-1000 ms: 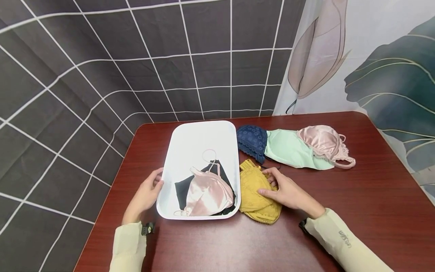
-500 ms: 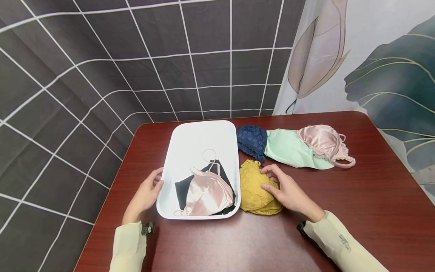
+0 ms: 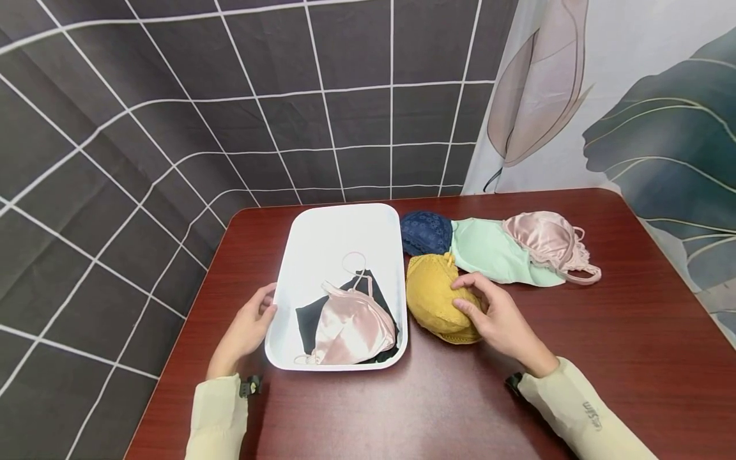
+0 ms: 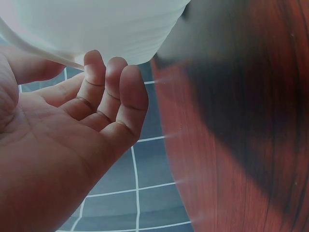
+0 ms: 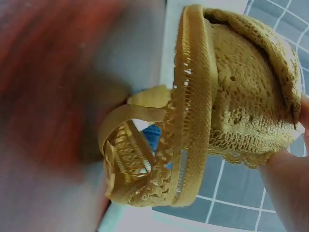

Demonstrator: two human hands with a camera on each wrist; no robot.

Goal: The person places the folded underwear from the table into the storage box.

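My right hand (image 3: pixel 503 319) pinches the right side of a folded mustard-yellow lace bra (image 3: pixel 434 297). In the right wrist view, the yellow bra (image 5: pixel 246 87) hangs with its lace band and strap loop showing, thumb and fingertips at its edge. It is just right of a white plastic tray (image 3: pixel 339 233). Inside the tray, a pink satin bra (image 3: pixel 353 326) with a thin strap lies over a black garment (image 3: pixel 310 319). My left hand (image 3: pixel 244 332) is at the tray's left side; in the left wrist view, loosely bent fingers (image 4: pixel 133 92) rest against its outer wall.
Along the back of the brown-red table (image 3: pixel 339 415) lie a navy lace bra (image 3: pixel 427 233), a mint-green garment (image 3: pixel 489 252) and a pink satin bra (image 3: pixel 540 233) in an overlapping row. A dark grid-patterned curtain (image 3: pixel 356 115) hangs behind the table and on its left.
The yellow bra has been gathered up and moved away from the front edge toward the navy bra, with my right hand on it. My left hand and the tray have stayed put.
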